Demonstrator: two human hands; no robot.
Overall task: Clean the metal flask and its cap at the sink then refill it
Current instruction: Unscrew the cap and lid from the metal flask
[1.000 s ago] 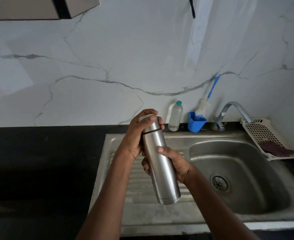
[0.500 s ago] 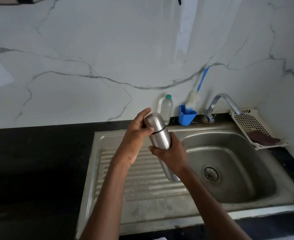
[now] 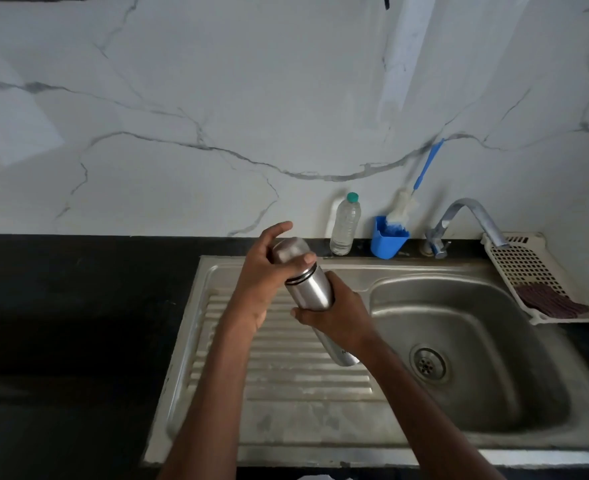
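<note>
The metal flask (image 3: 312, 292) is held tilted over the sink's ribbed drainboard (image 3: 286, 368), top pointing up and to the left. My right hand (image 3: 334, 315) grips its body around the middle. My left hand (image 3: 268, 268) wraps the rounded steel cap (image 3: 287, 251) at the top, thumb across it and index finger lifted. A thin dark gap shows between cap and body. The flask's base pokes out below my right wrist.
The steel sink basin (image 3: 466, 344) with its drain lies to the right, the tap (image 3: 473, 216) behind it. A clear water bottle (image 3: 345, 225), a blue cup (image 3: 388, 239) with a bottle brush and a white rack (image 3: 535, 271) holding a dark cloth line the back. Black counter (image 3: 78, 323) extends left.
My right hand slid up from the flask's lower body to its middle. The flask tilted further away from me. A gap has appeared under the cap as my left hand turned on it.
</note>
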